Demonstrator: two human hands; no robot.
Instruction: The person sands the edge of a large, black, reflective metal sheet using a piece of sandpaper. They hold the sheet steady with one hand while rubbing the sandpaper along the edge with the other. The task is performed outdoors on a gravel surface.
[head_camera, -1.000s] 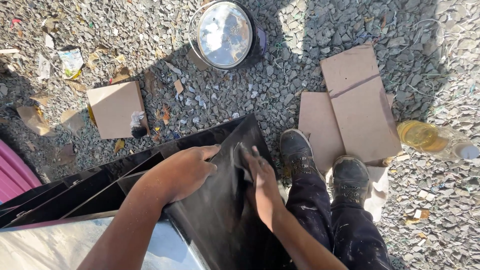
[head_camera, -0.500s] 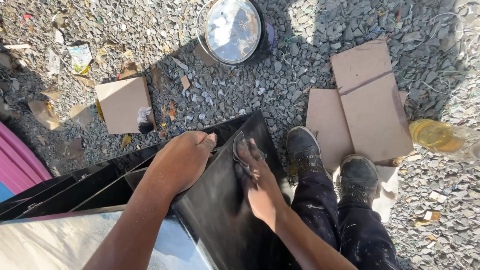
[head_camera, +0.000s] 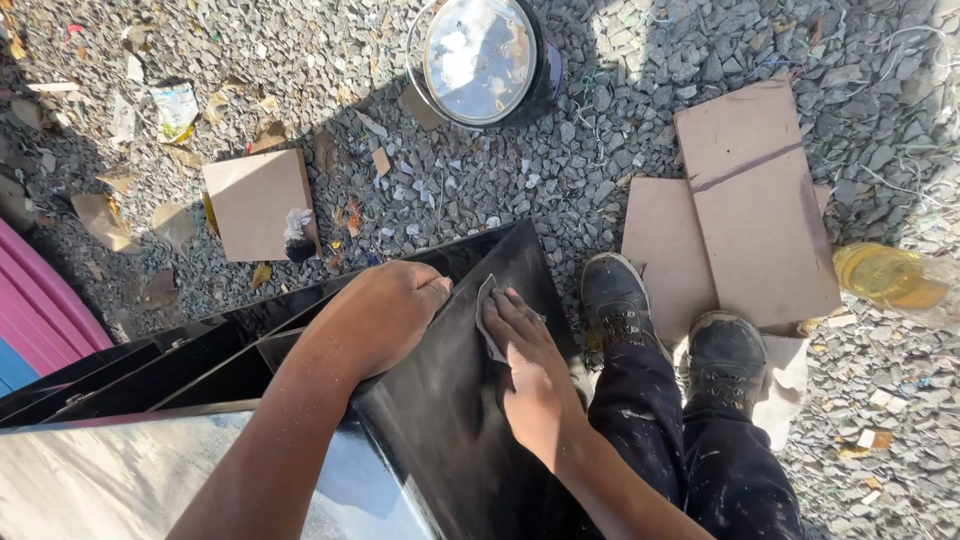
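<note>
A glossy black panel (head_camera: 450, 430) slopes down in front of me, its top corner near my boots. My left hand (head_camera: 375, 315) grips its upper edge, fingers curled over the rim. My right hand (head_camera: 525, 375) lies flat on the panel's face and presses a small grey sheet of abrasive paper (head_camera: 485, 310) against it. Dull grey smears mark the surface around that hand. More black frame pieces (head_camera: 160, 365) run off to the left of the panel.
Grey gravel covers the ground. A metal bucket of liquid (head_camera: 485, 60) stands ahead. Cardboard pieces (head_camera: 745, 215) lie under and beyond my boots (head_camera: 620, 300), another piece (head_camera: 255, 200) lies at left. A bottle of yellow liquid (head_camera: 890, 278) rests at right. A pink object (head_camera: 40, 315) shows at far left.
My right hand has slid a little up the panel with the paper under it. My left hand keeps its grip on the edge. The camera has tilted slightly.
</note>
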